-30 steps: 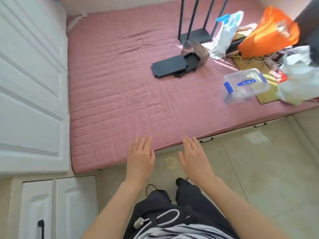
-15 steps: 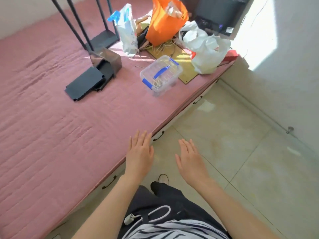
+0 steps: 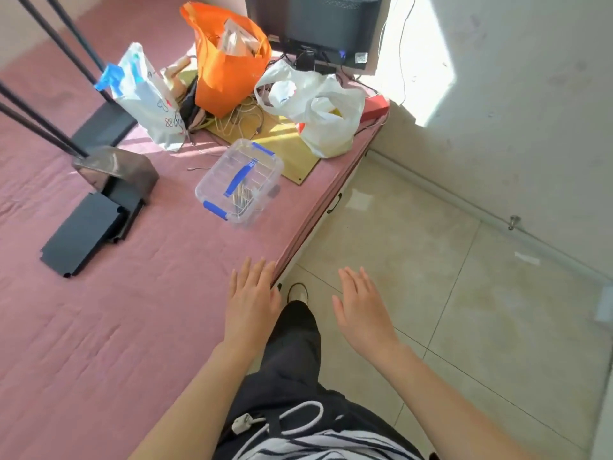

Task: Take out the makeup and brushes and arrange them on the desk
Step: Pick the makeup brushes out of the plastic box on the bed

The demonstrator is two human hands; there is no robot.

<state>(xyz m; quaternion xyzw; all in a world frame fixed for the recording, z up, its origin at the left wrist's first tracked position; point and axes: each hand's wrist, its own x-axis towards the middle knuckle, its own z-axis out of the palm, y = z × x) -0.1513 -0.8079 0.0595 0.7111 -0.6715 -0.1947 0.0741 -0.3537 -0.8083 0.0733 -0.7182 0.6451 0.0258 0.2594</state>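
Clear plastic, the lidded box point(image 3: 239, 181) lies on the pink mattress point(image 3: 99, 310) ahead of your left hand point(image 3: 251, 302) and right hand point(image 3: 360, 310), both spread and empty; probably light and slippery, so lift it by its blue handle point(image 3: 239, 178).
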